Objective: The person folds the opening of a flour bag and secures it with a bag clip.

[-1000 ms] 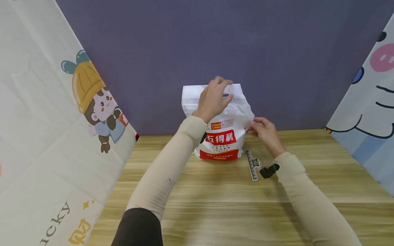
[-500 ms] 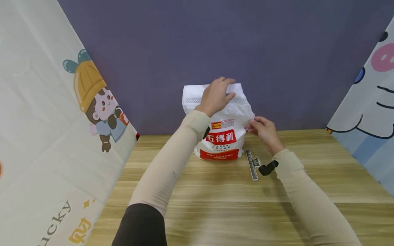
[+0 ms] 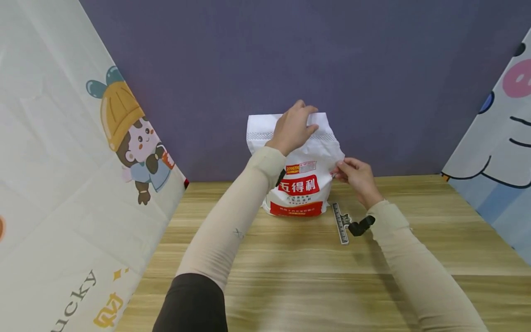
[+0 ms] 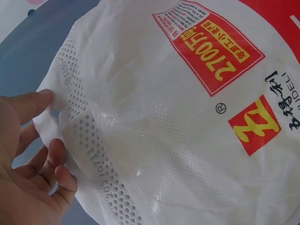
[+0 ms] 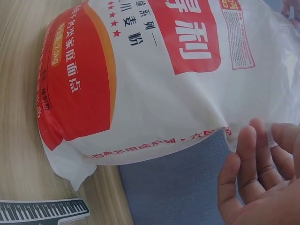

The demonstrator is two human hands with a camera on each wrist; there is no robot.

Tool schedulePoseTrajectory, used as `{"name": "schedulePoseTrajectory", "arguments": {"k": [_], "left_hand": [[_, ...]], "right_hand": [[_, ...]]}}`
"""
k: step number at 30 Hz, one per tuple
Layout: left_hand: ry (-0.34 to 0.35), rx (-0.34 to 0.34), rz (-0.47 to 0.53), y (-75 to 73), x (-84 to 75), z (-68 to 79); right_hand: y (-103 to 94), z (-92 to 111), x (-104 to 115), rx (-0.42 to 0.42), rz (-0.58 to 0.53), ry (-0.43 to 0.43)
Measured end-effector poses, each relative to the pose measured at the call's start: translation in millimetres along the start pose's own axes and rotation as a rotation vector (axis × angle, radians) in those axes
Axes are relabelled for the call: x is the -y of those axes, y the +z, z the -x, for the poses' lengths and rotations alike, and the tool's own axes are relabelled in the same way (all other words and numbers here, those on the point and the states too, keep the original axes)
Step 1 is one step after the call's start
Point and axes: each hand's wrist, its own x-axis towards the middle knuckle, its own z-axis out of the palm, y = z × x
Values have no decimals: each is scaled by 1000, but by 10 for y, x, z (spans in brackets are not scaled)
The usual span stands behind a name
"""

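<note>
A white flour bag point(image 3: 309, 159) with red printed panels stands upright on the table against the dark backdrop. My left hand point(image 3: 292, 128) grips its flat top edge by the handle slot. In the left wrist view the thumb point(image 4: 35, 104) lies at that perforated edge, with other fingers curled beside it. Lower down, my right hand point(image 3: 357, 179) pinches the bag's right side between thumb and fingers. In the right wrist view the fingertips point(image 5: 246, 140) hold the creased white side, above the red print. The back of the bag is hidden.
A flat, long-edged clip point(image 3: 340, 223) with black-and-white stripes lies on the wood-grain table point(image 3: 290, 276), right of the bag and near my right wrist. A dark backdrop point(image 3: 249, 55) rises behind. Printed cloths flank the table, the left one point(image 3: 54, 152) showing a cartoon figure.
My left hand has shifted slightly right along the bag's top. The right hand keeps its pinch, and its wrist camera now overlaps the clip's edge. The bag has barely moved.
</note>
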Motion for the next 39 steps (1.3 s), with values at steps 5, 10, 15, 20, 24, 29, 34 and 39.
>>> {"name": "schedulePoseTrajectory", "arguments": {"k": [5,10,15,20,24,29,34,39], "left_hand": [[9,-24,21,0,5,-2],[19,-47,36,5,12,-5],[20,-55,42,6,18,-11],[39,-92,49,14,29,-9],[48,-121,66,21,40,0],[61,-149,75,32,45,10],[72,-167,67,37,51,25],[79,-178,65,38,52,28]], "right_hand": [[6,-1,1,3,-22,4],[16,6,1,1,-51,-5],[29,2,-10,-6,-101,-14],[42,-5,-20,-27,-124,-14],[52,-4,-30,-41,-134,-13],[54,6,-39,-54,-154,-10],[52,1,-47,-54,-171,-4],[55,-7,-49,-54,-176,-7]]}}
